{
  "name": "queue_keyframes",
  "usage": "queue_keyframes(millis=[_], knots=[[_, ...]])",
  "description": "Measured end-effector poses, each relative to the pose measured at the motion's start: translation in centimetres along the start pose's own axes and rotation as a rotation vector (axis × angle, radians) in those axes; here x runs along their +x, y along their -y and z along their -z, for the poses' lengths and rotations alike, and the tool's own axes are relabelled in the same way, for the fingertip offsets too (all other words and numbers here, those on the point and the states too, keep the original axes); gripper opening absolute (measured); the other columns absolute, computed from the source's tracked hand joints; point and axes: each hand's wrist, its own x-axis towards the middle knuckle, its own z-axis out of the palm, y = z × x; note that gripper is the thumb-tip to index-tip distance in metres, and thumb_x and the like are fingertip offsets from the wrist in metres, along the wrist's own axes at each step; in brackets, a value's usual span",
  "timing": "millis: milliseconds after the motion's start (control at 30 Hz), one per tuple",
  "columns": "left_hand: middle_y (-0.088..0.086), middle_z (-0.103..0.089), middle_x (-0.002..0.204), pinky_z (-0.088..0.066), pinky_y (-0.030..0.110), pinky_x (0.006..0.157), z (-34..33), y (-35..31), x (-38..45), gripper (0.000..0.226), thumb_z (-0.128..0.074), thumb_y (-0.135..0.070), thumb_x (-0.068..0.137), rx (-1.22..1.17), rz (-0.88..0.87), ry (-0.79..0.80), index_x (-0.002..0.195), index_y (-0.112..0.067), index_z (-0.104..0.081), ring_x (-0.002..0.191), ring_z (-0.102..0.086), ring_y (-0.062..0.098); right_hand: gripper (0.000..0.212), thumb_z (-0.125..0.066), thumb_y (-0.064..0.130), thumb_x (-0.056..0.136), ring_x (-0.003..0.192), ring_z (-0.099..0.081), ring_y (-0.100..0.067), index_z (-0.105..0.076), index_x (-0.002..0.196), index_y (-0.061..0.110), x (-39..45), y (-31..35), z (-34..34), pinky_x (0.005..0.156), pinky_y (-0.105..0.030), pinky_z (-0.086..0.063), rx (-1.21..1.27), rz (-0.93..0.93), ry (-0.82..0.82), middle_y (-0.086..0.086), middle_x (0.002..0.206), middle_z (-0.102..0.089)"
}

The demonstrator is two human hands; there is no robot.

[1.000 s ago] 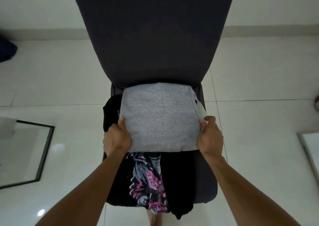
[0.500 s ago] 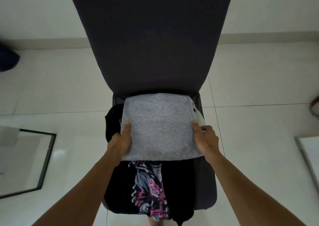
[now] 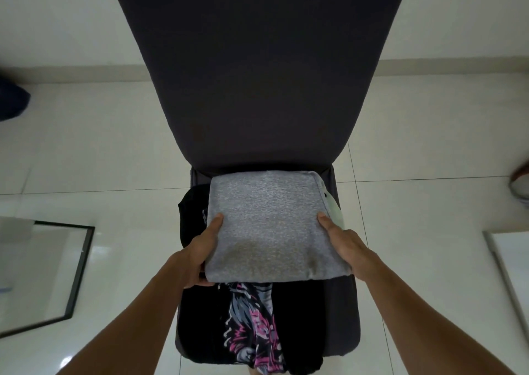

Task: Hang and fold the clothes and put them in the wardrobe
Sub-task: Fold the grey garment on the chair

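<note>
Holding the folded grey garment from both sides, the left hand and the right hand grip its side edges, thumbs on top, fingers hidden underneath. It lies on the chair seat, over a black printed shirt, its long axis running left to right, equally near both hands. No wardrobe is in view, so the carrying direction I cannot tell.

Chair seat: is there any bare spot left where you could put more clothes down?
Hardly. The folded grey garment, gripped by the left hand and right hand, covers the back of the chair seat. The black printed shirt fills the front and left. Only a bare strip shows along the seat's right edge. The tiled floor on either side is open.
</note>
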Motion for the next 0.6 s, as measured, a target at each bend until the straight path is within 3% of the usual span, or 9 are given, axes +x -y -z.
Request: queue_keyframes(millis=[67, 167, 300, 333, 433, 467, 600], knots=[[0.013, -0.071, 0.111, -0.053, 0.049, 0.094, -0.1, -0.1, 0.1, 0.083, -0.052, -0.087, 0.07, -0.017, -0.002, 0.025, 0.115, -0.019, -0.063, 0.101, -0.068, 0.033, 0.105, -0.055, 0.093, 0.062, 0.1, -0.067, -0.032, -0.058, 0.127, 0.011, 0.0, 0.0, 0.4, 0.098, -0.047, -0.052, 0.085, 0.013, 0.05, -0.012, 0.115, -0.068], [0.013, -0.074, 0.105, -0.054, 0.042, 0.089, 0.2, -0.4, 0.1, 0.088, -0.057, -0.088, 0.065, -0.025, 0.012, 0.022, 0.113, -0.015, -0.066, 0.099, -0.069, 0.031, 0.092, -0.07, 0.082, 0.06, 0.089, -0.074, -0.031, -0.065, 0.117, 0.01, -0.2, 0.4, 0.8, 0.09, -0.045, -0.058, 0.186, 0.018, 0.152, -0.011, 0.101, -0.076], [0.01, -0.076, 0.081, -0.053, 0.028, 0.057, 0.3, -0.9, -0.1, 0.077, -0.055, -0.081, 0.075, -0.074, 0.022, 0.048, 0.105, -0.011, -0.068, 0.068, -0.073, 0.025, 0.063, -0.085, 0.05, 0.07, 0.089, -0.075, -0.032, -0.068, 0.114, 0.007, -0.4, 1.2, 0.9, 0.089, -0.049, -0.059, 0.328, 0.02, 0.252, -0.013, 0.097, -0.077], [0.012, -0.076, 0.082, -0.056, 0.031, 0.056, 0.3, -1.1, -0.2, 0.071, -0.056, -0.075, 0.08, -0.103, 0.011, 0.068, 0.107, -0.011, -0.067, 0.067, -0.074, 0.027, 0.061, -0.086, 0.045, 0.07, 0.09, -0.075, -0.033, -0.068, 0.115, 0.006, -0.4, 1.3, 0.9, 0.09, -0.05, -0.058, 0.351, 0.022, 0.265, -0.014, 0.098, -0.077], [0.018, -0.075, 0.1, -0.058, 0.044, 0.079, 0.5, -1.8, -0.4, 0.064, -0.064, -0.064, 0.083, -0.153, -0.047, 0.096, 0.12, -0.011, -0.066, 0.089, -0.074, 0.035, 0.059, -0.086, 0.035, 0.072, 0.092, -0.074, -0.035, -0.067, 0.118, 0.003, -0.3, 1.5, 1.0, 0.09, -0.052, -0.058, 0.393, 0.005, 0.269, -0.016, 0.1, -0.076], [0.019, -0.075, 0.101, -0.058, 0.044, 0.08, 0.6, -2.0, -0.4, 0.061, -0.065, -0.06, 0.084, -0.161, -0.057, 0.102, 0.12, -0.011, -0.066, 0.09, -0.073, 0.036, 0.057, -0.084, 0.036, 0.074, 0.093, -0.074, -0.036, -0.067, 0.118, 0.004, -0.3, 1.6, 1.1, 0.089, -0.05, -0.058, 0.407, -0.009, 0.281, -0.017, 0.1, -0.076], [0.022, -0.074, 0.102, -0.056, 0.045, 0.08, 0.8, -3.1, 0.0, 0.055, -0.066, -0.052, 0.084, -0.185, -0.061, 0.1, 0.118, -0.009, -0.067, 0.092, -0.072, 0.038, 0.07, -0.079, 0.062, 0.071, 0.099, -0.072, -0.037, -0.068, 0.117, 0.01, 0.3, 2.9, 1.0, 0.095, -0.049, -0.055, 0.446, -0.046, 0.345, -0.019, 0.106, -0.075]])
